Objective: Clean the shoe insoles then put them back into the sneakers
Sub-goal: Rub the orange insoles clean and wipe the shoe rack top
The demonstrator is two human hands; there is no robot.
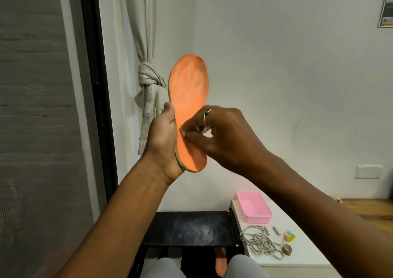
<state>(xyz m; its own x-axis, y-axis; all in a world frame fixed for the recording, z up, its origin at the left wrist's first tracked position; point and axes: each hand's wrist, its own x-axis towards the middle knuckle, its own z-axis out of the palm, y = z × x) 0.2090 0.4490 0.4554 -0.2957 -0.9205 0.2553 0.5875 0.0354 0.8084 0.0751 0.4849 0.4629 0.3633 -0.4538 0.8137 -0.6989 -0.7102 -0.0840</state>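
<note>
An orange insole (189,90) with a tan edge stands upright in front of me, toe end up, its surface blotchy and pale in places. My left hand (163,141) grips its heel half from the left, thumb on the front edge. My right hand (219,135), a ring on one finger, has its fingertips pinched together against the orange face near the middle; whether they hold anything is not visible. A second orange insole (220,260) lies low between my knees, partly hidden. No sneakers are in view.
A black stool or low table (187,228) stands below my arms. On the white surface to its right are a pink tray (255,208), a heap of beige shoelaces (261,243) and a small pastel roll (289,235). A knotted curtain (148,86) hangs left.
</note>
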